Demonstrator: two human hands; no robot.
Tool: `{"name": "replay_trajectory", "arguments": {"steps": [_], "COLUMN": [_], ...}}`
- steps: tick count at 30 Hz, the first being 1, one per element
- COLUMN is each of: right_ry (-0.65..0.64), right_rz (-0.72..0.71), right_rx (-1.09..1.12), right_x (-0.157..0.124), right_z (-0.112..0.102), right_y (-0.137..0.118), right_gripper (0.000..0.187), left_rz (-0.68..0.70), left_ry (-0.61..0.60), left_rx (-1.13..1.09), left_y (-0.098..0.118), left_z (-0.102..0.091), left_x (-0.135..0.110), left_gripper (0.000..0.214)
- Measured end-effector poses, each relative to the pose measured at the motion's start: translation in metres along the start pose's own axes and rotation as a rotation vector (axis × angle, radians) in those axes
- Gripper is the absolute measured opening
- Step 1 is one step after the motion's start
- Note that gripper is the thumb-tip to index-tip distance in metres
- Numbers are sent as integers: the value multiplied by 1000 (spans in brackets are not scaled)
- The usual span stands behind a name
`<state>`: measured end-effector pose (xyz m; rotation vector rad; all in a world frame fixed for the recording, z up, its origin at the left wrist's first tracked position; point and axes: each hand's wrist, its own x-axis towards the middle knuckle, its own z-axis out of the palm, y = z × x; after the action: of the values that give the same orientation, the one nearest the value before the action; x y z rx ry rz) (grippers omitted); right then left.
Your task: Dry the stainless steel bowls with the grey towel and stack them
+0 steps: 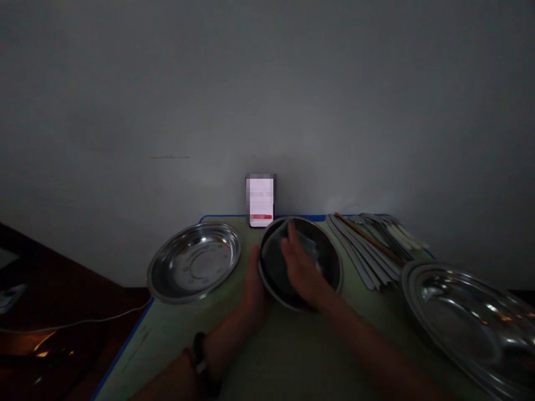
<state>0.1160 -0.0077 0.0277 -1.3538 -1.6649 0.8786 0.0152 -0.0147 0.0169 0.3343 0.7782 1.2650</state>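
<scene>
The left hand (253, 281) is set against the left side of the bowl (332, 259), thumb side up, with the forearm brought in from the near left and a dark band (200, 362) worn at the wrist; its fingers are mostly hidden by the bowl, so whether they are spread or curled cannot be told. The right hand (305, 275) is reached over the near right rim into the bowl, fingers straightened toward the far side and seemingly held close together; a cloth (276, 259) is touched by it, but whether any of it is pinched cannot be made out.

The pale green table (167, 340) is edged in blue and backed by a plain grey wall (267, 83); a phone (261, 200) with a lit, blurred screen is stood upright just beyond the bowl; a shiny basin (200, 264) is placed to the left, a larger dish (455, 328) to the near right, and cutlery (363, 256) is laid out at the far right; a white cord (92, 321) is seen at the left.

The bowl is centred on the table; it is round, metallic and dark inside, its rim faintly lit; the greyish cloth is spread within.
</scene>
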Motion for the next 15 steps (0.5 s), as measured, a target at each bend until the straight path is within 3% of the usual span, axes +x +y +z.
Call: {"name": "replay_trajectory", "arguments": {"steps": [3,7,10,15], "right_ry": [-183,-392,-495,-553], "right_rz": [-33,-154,-192,-186], "right_rx": [-248,-419,-403,-283], "right_x": [0,-4,-10,-23], "right_z": [23,21,11,0], "right_y": [-4,-10,-13,-13], "right_gripper": [65,54,54,62], "left_rz": [-39,-35,8,81], "left_ry": [-8,-9,78,158], "left_rx": [-39,-31,-4,82], "left_y": [2,3,1,-1], "left_z": [-1,0,0,-6], "left_x": [-3,-5,-5,-5], "left_gripper": [46,42,34,21]}}
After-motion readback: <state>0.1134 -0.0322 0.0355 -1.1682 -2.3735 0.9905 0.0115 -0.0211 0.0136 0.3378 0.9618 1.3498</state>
